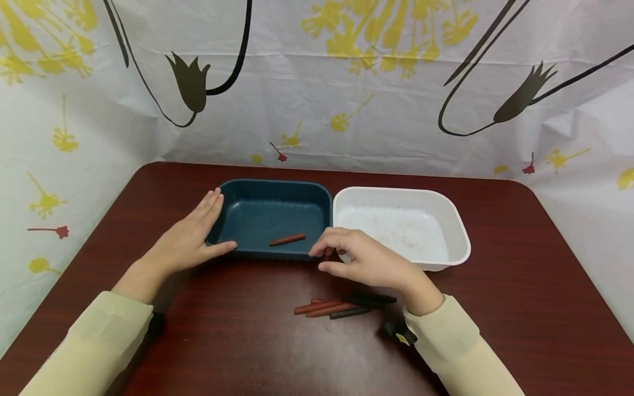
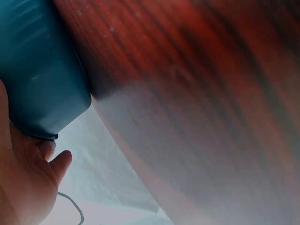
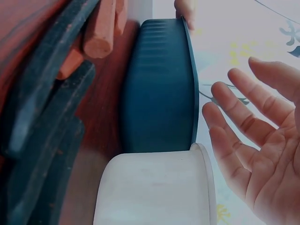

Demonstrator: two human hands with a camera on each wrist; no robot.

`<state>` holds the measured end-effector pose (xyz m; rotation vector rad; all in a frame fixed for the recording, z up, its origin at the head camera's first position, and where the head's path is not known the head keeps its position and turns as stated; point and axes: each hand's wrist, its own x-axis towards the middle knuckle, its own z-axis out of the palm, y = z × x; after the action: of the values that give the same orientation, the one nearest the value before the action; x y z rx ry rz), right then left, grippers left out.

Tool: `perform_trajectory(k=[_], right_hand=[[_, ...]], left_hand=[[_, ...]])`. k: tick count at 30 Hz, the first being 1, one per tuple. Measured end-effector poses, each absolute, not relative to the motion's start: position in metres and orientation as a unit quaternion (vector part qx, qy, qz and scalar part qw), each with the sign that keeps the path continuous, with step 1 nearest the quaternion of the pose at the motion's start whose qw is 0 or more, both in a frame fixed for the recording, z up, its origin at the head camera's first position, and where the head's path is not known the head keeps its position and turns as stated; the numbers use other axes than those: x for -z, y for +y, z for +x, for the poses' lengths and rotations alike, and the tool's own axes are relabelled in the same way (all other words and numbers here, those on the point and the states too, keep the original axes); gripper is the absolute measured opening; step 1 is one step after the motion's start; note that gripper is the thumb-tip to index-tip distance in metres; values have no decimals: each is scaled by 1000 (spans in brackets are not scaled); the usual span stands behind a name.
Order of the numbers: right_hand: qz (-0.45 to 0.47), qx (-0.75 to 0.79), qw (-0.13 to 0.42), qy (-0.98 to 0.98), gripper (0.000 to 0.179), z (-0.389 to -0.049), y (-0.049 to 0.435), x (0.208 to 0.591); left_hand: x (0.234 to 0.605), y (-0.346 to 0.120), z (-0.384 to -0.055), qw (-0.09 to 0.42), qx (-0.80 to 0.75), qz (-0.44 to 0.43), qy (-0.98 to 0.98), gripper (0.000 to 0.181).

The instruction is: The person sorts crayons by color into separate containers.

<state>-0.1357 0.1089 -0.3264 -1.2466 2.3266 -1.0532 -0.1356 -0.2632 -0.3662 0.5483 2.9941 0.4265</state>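
Observation:
A dark teal tray [image 1: 257, 220] holds one reddish-brown stick [image 1: 287, 240], lying near its front wall. My left hand [image 1: 185, 239] rests on the tray's left end, fingers straight along the rim and thumb at the front edge. Over the front corner where the two trays meet hovers my right hand [image 1: 369, 256], its fingers loosely bent. Nothing shows between those fingers, and the right wrist view has the palm [image 3: 272, 173] bare. Below that hand, a loose pile of reddish-brown sticks [image 1: 324, 309] and black sticks [image 1: 351, 312] lies on the table.
To the right of the teal tray, touching it, stands a white tray [image 1: 431, 225] with brownish specks on its floor. Both trays sit toward the back of the dark red wooden table [image 1: 238, 341]. A white patterned sheet [image 1: 277, 99] hangs behind and at the sides.

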Motion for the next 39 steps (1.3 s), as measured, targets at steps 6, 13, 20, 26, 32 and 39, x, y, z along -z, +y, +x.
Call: perform_trajectory(k=[6, 13, 20, 26, 32, 39], right_hand=[[-436, 370, 159, 805, 20, -131, 111, 328], [-453, 370, 165, 794, 21, -128, 113, 332], [-462, 375, 179, 784, 20, -127, 114, 340], [-455, 369, 208, 784, 22, -121, 116, 344], [-476, 339, 209, 784, 22, -117, 113, 353], [-488, 307, 218, 787, 20, -119, 109, 360]], left_hand=[[366, -262, -134, 26, -138, 176, 974, 105], [363, -263, -135, 26, -136, 177, 974, 105], [363, -264, -134, 32, -138, 182, 973, 105], [366, -263, -134, 34, -137, 181, 973, 105], [368, -263, -135, 30, -136, 181, 974, 105], [368, -264, -136, 30, -136, 181, 974, 105]])
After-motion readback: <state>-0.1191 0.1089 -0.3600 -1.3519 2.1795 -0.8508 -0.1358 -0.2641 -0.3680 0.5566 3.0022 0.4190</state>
